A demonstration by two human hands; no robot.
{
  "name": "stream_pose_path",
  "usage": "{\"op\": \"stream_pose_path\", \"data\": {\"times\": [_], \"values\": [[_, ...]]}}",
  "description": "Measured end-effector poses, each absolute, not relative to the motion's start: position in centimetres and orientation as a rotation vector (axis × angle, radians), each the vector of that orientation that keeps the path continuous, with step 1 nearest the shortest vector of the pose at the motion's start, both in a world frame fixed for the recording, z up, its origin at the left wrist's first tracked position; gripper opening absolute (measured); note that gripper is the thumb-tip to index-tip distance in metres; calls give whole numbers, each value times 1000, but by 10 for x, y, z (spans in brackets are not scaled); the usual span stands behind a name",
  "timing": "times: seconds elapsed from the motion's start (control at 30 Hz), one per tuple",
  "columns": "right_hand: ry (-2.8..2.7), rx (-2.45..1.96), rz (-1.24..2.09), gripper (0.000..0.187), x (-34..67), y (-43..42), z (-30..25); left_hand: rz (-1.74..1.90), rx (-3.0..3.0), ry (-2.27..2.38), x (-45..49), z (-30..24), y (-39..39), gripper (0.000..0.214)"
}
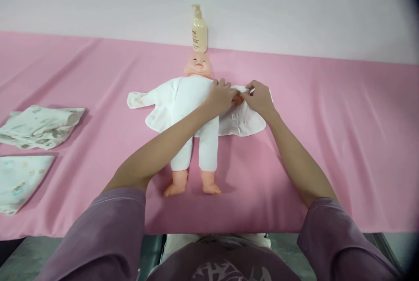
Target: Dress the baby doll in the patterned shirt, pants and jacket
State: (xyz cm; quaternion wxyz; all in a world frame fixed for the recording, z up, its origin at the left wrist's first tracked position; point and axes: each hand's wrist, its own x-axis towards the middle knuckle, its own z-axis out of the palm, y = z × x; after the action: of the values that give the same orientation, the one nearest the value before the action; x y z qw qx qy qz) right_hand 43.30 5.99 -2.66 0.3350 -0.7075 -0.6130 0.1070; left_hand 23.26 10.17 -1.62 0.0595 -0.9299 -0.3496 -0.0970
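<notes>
A mauve shirt [176, 268] with a pale print is filling the space nearest the camera, its two short sleeves [114, 224] spreading toward the lower corners. From them both bare forearms are reaching forward over the desk, which a creased pink cloth [343, 141] is covering.

A doll [193, 97] is lying on its back in the middle of the desk, its bare feet [176, 187] pointing toward the person and its head [198, 65] lying at the far end. A white jacket [159, 120] is spreading open under its torso; one sleeve is already covering the doll's arm on the left side of the view, ending in a patterned cuff [135, 100], while the other half is lying fanned out on the right side.

The left hand [221, 97] is crossing the doll's chest and touching its other arm near the doll's hand [237, 99]; whether that grip is closing fully, I cannot tell, as the fingertips are hiding. The right hand [261, 102] is pinching the jacket's white edge between thumb and finger, just beside the doll's hand.

Beyond the head, a pump bottle [200, 34] is standing near the pale wall [98, 1]. Two patterned cloths are lying at the left: one folded loosely [42, 126], the other flatter [24, 180] and nearer the person.
</notes>
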Motion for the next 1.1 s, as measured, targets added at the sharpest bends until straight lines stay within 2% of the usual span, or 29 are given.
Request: {"op": "stream_pose_path", "data": {"times": [0.17,0.37,0.47,0.67,0.8,1.0,1.1], "values": [[-1609,-1873,392,11,426,57,-27,-238,-2849,-1034,233,-15,98,36],[-1766,-1931,366,32,427,45,-20,-487,-2954,-1095,223,-7,104,41],[-1736,-2069,484,29,429,41,-14,-585,-2944,-1130,219,-2,112,45],[-1781,-2077,441,34,428,41,-10,-342,-2867,-1210,229,5,122,52],[-1722,-2025,393,34,433,44,-15,-304,-2794,-1249,237,3,126,59],[-1738,-2089,419,30,440,47,-16,-328,-2810,-1240,238,-9,133,43],[-1761,-2084,418,31,437,47,-15,-327,-2795,-1263,240,-13,136,42]]}}
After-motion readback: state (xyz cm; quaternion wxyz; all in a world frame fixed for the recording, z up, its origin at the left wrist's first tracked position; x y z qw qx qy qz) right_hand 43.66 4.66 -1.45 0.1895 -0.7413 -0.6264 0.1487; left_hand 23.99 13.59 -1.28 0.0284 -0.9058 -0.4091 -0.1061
